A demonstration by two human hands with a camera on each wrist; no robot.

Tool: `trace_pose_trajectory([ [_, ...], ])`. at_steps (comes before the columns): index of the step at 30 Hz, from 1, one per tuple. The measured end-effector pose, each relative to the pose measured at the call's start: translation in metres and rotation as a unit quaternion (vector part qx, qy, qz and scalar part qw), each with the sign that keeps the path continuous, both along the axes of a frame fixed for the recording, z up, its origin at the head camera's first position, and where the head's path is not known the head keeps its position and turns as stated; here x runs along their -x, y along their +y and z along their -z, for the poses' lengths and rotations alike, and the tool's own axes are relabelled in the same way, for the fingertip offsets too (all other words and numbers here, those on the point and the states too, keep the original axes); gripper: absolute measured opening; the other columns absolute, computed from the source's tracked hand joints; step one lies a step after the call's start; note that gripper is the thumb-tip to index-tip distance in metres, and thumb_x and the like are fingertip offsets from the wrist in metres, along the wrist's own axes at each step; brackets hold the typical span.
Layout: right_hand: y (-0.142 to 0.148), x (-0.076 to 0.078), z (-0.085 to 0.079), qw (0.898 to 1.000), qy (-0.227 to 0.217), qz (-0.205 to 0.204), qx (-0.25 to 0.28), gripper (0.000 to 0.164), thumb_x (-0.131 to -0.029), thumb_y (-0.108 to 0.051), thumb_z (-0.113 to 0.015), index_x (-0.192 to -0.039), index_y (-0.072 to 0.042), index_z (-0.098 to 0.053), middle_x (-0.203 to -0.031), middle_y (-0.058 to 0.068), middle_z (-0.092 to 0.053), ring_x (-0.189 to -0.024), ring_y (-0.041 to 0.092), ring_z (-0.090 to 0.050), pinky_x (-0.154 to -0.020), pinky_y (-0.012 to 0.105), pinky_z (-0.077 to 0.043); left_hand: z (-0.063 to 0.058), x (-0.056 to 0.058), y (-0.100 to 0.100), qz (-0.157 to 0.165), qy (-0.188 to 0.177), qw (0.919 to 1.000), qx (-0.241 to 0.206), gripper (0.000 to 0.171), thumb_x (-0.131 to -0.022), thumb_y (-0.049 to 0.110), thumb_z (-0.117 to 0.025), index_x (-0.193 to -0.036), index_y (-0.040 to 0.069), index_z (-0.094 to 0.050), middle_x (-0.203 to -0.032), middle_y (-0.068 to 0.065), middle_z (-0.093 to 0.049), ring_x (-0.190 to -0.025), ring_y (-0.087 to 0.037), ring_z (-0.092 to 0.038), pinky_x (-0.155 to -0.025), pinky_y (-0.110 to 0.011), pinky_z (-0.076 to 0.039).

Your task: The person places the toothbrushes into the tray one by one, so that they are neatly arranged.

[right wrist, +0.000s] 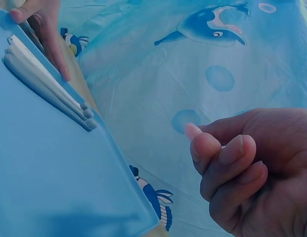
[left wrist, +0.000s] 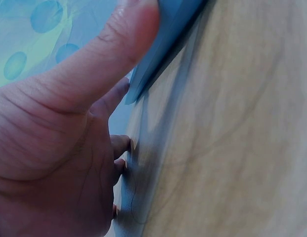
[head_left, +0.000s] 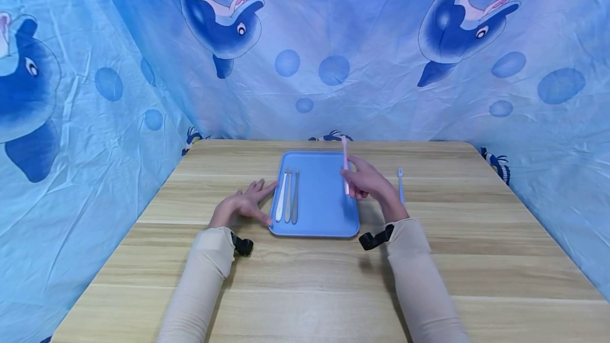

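A pink toothbrush (head_left: 345,163) is pinched in my right hand (head_left: 369,178), its head pointing away from me, over the right edge of a blue tray (head_left: 324,226). In the right wrist view, curled fingers (right wrist: 227,182) hide most of its handle. Three toothbrushes lie side by side along the tray's left part: a white one (head_left: 281,200), a beige one (head_left: 288,202) and a grey one (head_left: 295,202). My left hand (head_left: 245,206) is spread at the tray's left side, its thumb and index fingertip at the rim, as the left wrist view also shows the thumb (left wrist: 113,49).
A blue toothbrush (head_left: 401,184) lies on the wooden table (head_left: 476,253) right of the tray, partly hidden by my right wrist. A blue dolphin-print cloth (head_left: 371,105) hangs behind the table and along its sides.
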State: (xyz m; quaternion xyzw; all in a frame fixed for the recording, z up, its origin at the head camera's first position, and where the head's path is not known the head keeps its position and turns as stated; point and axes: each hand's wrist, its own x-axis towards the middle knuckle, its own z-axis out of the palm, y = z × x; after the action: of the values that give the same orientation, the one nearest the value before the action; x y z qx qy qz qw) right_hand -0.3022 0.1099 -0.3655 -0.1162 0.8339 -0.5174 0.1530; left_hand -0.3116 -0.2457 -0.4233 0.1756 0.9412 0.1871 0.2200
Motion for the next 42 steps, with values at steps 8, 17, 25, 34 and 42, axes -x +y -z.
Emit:
trace_pose_trajectory([
  [8, -0.010, 0.001, -0.001, 1.000, 0.006, -0.009, 0.009, 0.066, -0.106, -0.022, -0.047, -0.162, -0.013, -0.013, -0.051, 0.002, -0.057, -0.037, 0.010, -0.049, -0.038, 0.023, -0.037, -0.001, 0.000, 0.000, 0.007, 0.004, 0.9999, -0.009, 0.131, -0.068, 0.066, -0.082, -0.163, 0.026, -0.002, -0.167, -0.024, 0.015, -0.154, -0.047, 0.016, -0.118, -0.074, 0.010],
  [17, -0.021, 0.001, 0.002, 1.000, 0.014, -0.007, 0.001, 0.064, -0.106, -0.023, -0.047, -0.160, -0.012, -0.017, -0.051, 0.002, -0.057, -0.037, 0.010, -0.050, -0.038, 0.024, -0.038, 0.000, 0.001, -0.001, 0.000, 0.003, 1.0000, -0.008, 0.129, -0.069, 0.065, -0.082, -0.163, 0.028, -0.002, -0.168, -0.022, 0.015, -0.154, -0.046, 0.017, -0.119, -0.072, 0.011],
  [25, -0.031, 0.002, 0.009, 1.000, 0.010, -0.012, 0.000, 0.065, -0.105, -0.024, -0.047, -0.161, -0.012, -0.016, -0.050, 0.001, -0.057, -0.037, 0.010, -0.050, -0.038, 0.025, -0.037, 0.000, 0.001, 0.000, -0.004, 0.002, 1.0000, -0.003, 0.130, -0.067, 0.066, -0.082, -0.163, 0.029, -0.002, -0.168, -0.021, 0.015, -0.155, -0.044, 0.017, -0.120, -0.071, 0.010],
  [34, -0.048, 0.004, 0.015, 0.999, 0.010, -0.034, 0.004, 0.067, -0.106, -0.023, -0.047, -0.161, -0.009, -0.012, -0.051, 0.002, -0.057, -0.036, 0.010, -0.049, -0.038, 0.025, -0.036, -0.001, 0.001, 0.000, -0.002, 0.005, 1.0000, -0.001, 0.127, -0.070, 0.062, -0.082, -0.163, 0.026, -0.003, -0.168, -0.023, 0.012, -0.155, -0.047, 0.014, -0.120, -0.073, 0.006],
  [42, -0.060, 0.005, 0.022, 0.999, 0.003, -0.033, -0.004, 0.063, -0.106, -0.023, -0.047, -0.160, -0.009, -0.017, -0.054, 0.003, -0.058, -0.038, 0.011, -0.051, -0.039, 0.026, -0.037, -0.003, 0.000, 0.001, -0.003, 0.001, 1.0000, -0.002, 0.128, -0.069, 0.063, -0.082, -0.163, 0.027, -0.003, -0.168, -0.022, 0.014, -0.155, -0.046, 0.016, -0.120, -0.073, 0.008],
])
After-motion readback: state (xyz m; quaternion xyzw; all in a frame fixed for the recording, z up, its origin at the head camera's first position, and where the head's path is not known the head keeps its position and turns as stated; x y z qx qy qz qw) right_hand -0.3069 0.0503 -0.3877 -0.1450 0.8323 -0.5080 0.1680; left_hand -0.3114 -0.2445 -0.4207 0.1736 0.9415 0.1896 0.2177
